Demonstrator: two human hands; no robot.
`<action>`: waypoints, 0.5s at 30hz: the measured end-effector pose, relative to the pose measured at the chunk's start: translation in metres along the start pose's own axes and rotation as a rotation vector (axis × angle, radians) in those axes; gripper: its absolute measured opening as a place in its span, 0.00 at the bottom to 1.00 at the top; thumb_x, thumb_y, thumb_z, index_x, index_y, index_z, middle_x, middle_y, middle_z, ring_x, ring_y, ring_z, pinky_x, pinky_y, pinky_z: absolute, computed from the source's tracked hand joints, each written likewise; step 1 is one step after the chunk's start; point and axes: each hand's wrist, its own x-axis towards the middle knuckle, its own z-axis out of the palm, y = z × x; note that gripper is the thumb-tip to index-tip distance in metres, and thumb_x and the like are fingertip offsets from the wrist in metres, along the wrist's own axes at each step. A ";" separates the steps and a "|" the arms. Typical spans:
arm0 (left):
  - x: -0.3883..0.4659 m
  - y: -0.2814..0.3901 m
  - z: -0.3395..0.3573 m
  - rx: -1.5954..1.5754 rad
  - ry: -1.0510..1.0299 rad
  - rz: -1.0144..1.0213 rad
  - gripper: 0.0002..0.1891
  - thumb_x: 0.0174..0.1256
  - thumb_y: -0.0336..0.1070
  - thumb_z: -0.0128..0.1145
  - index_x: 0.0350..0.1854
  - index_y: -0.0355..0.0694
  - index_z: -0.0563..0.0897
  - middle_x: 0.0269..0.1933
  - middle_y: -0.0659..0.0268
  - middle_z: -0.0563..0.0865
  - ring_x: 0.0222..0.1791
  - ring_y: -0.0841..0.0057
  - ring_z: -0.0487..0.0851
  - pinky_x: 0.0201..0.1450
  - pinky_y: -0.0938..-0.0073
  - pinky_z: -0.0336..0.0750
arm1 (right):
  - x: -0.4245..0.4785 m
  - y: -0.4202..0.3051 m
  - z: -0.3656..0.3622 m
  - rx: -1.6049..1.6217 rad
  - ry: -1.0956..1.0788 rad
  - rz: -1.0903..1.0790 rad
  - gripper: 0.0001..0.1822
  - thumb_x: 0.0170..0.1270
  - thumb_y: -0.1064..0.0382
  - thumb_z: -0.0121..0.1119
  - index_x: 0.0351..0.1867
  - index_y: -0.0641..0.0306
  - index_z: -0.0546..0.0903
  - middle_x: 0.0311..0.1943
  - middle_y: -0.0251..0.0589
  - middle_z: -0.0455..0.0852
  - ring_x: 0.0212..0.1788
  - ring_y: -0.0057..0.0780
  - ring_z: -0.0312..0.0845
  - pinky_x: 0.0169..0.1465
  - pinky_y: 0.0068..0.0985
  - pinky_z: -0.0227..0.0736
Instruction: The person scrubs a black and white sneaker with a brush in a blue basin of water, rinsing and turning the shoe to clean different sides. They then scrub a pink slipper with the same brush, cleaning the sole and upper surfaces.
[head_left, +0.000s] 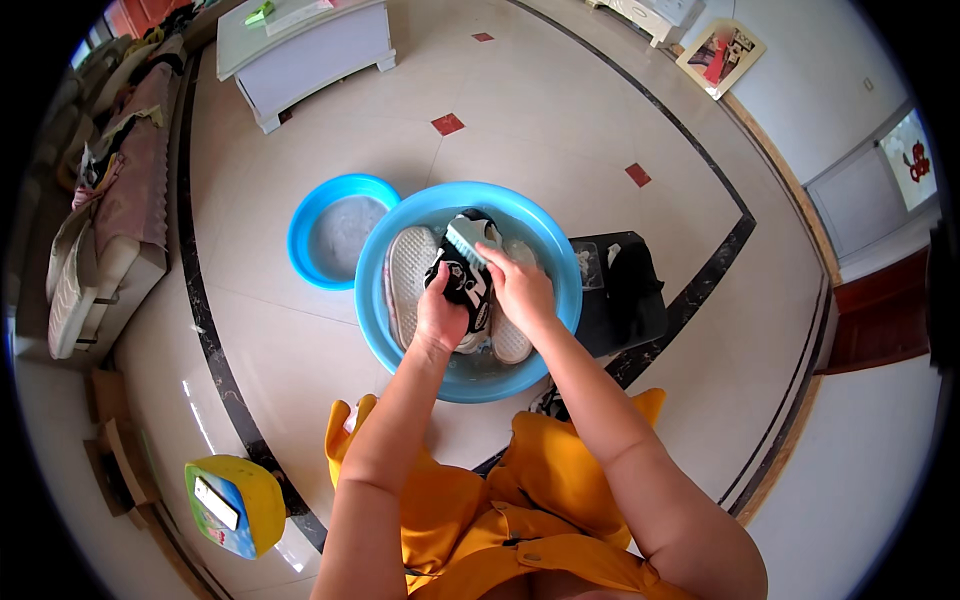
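Observation:
A large blue plastic basin (469, 391) with water in it stands on the floor before me. Over it, my left hand (442, 309) grips a black and white shoe (469, 291), thumb on its side. My right hand (521, 291) holds a pale scrub brush (471, 238), its bristles against the upper part of the shoe. To the left of that shoe lies another shoe with its white textured sole (411, 274) facing up. A further pale sole (512, 345) shows partly under my right hand. The fingers of my left hand are mostly hidden.
A smaller blue basin (300, 259) with cloudy water touches the large one at upper left. On the right, a dark low stand (651, 319) bears a clear container (589, 266) and black cloth. A phone (216, 504) lies on a yellow stool (262, 506) at lower left.

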 end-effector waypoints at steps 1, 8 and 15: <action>0.002 0.000 -0.001 -0.007 -0.013 0.004 0.23 0.79 0.46 0.41 0.67 0.38 0.70 0.65 0.58 0.75 0.65 0.62 0.72 0.71 0.60 0.63 | 0.003 0.001 -0.002 -0.026 -0.003 0.023 0.19 0.70 0.60 0.53 0.60 0.35 0.79 0.25 0.49 0.83 0.30 0.48 0.81 0.32 0.42 0.76; 0.015 0.002 -0.007 -0.077 0.145 -0.092 0.26 0.80 0.50 0.31 0.69 0.38 0.68 0.67 0.55 0.74 0.67 0.58 0.70 0.74 0.55 0.58 | 0.000 0.016 -0.002 -0.117 0.059 -0.015 0.19 0.69 0.60 0.54 0.60 0.36 0.79 0.28 0.45 0.83 0.28 0.45 0.82 0.32 0.39 0.78; 0.031 -0.001 -0.037 -0.060 0.303 -0.076 0.24 0.80 0.49 0.36 0.67 0.38 0.69 0.66 0.57 0.75 0.66 0.57 0.72 0.72 0.53 0.60 | -0.012 0.005 -0.029 -0.174 -0.174 0.041 0.20 0.68 0.63 0.53 0.59 0.38 0.81 0.25 0.45 0.83 0.29 0.44 0.83 0.33 0.40 0.77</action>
